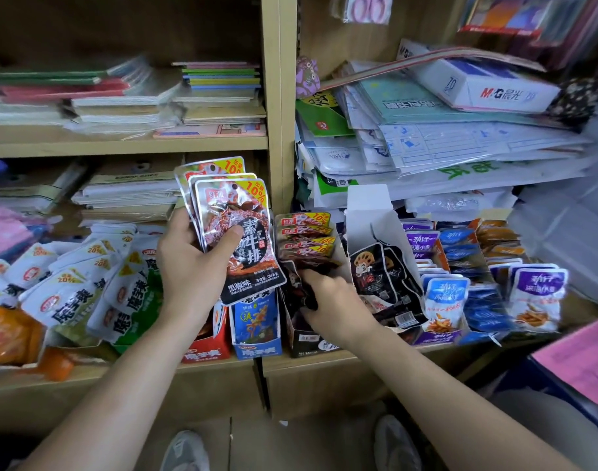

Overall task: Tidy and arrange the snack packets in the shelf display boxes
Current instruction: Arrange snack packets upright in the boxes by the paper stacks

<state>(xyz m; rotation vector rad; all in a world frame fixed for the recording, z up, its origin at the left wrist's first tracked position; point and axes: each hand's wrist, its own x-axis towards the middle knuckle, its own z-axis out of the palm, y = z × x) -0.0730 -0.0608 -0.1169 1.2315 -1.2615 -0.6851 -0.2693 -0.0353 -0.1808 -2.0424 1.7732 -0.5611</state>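
Both forearms (120,396) are reaching up from the bottom of the frame towards the shelf (375,360). My left hand (192,263) is clamping a fanned stack of steak packets (238,232) at centre frame. The thumb is pressing across the front one and the fingers are wrapping behind. The stack is standing upright with its long axis leaning a little to the left, printed faces towards me.

Just right of it and lower, my right hand (331,300) is digging into the dark display box (307,343). Its fingers are curling round the front packets (299,290), which are slumping there. Behind them, the matching row (306,232) is standing upright in the same box.

I am judging the next move as a short drop down and to the right. The stack is hanging just beside the box's upper left corner, and its faces are already lining up with the row. My left hand is the nearer carrier, while my right is holding the slot.
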